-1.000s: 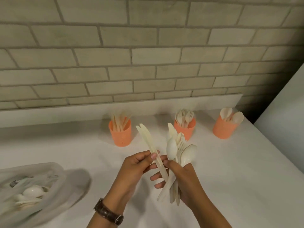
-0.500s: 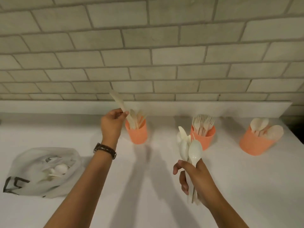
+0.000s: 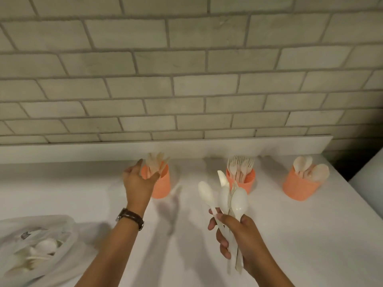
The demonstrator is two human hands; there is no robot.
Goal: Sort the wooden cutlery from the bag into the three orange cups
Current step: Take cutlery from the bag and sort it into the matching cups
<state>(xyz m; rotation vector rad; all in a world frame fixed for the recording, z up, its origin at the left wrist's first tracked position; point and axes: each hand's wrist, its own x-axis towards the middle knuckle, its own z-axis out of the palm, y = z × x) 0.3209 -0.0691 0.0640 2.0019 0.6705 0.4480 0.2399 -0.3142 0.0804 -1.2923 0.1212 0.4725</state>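
Cutlery [image 3: 224, 198]: bundle clamped in right grip [image 3: 240, 241], splayed spoon [image 3: 204, 191] may slip; left grip [image 3: 137, 183], blurred, closure untellable, could tip the cup [image 3: 162, 186] just beyond it.

Single head-worn view, wide-angle, looking forward and down from above and behind both hands. Forearms enter at the bottom edge. The right hand [image 3: 238, 235], gripping a cutlery bunch [image 3: 238, 199], sits nearest the lens; the left hand [image 3: 138, 183] is farther out. Beyond the hands: three orange cups [image 3: 300, 187] and a brick wall [image 3: 186, 69], its courses bowed by the lens. The white surface [image 3: 300, 245] fills the lower half. The bag [image 3: 31, 245], left of the left hand, is cut by the frame edge.
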